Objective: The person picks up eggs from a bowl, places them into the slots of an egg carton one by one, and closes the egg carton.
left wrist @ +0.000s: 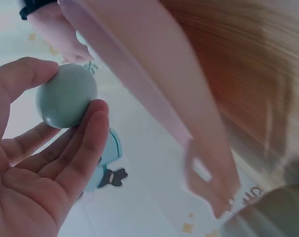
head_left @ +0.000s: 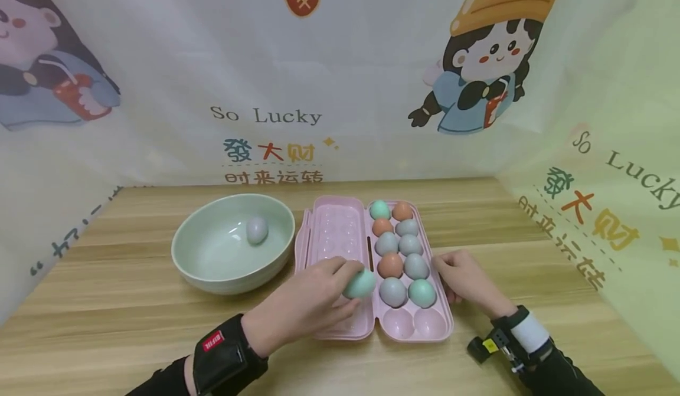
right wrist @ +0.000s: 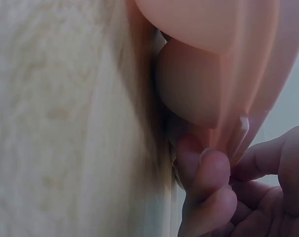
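Observation:
Between thumb and fingertips my left hand (head_left: 305, 298) holds a pale green egg (head_left: 359, 284) over the inner side of an open pink egg carton (head_left: 340, 225). The left wrist view shows the same egg (left wrist: 65, 98) pinched at its sides. Blue-grey, brown and green eggs fill most cups of the carton's right half, in two columns; the two nearest cups show bare pink. My right hand (head_left: 467, 278) grips the carton's right edge, its thumb and fingers on the rim (right wrist: 258, 89) in the right wrist view.
A pale green bowl (head_left: 212, 266) stands left of the carton, with one greyish egg (head_left: 257, 230) inside. Wooden tabletop (head_left: 478, 225) extends around them. A printed cloth (head_left: 372, 89) hangs behind and along both sides.

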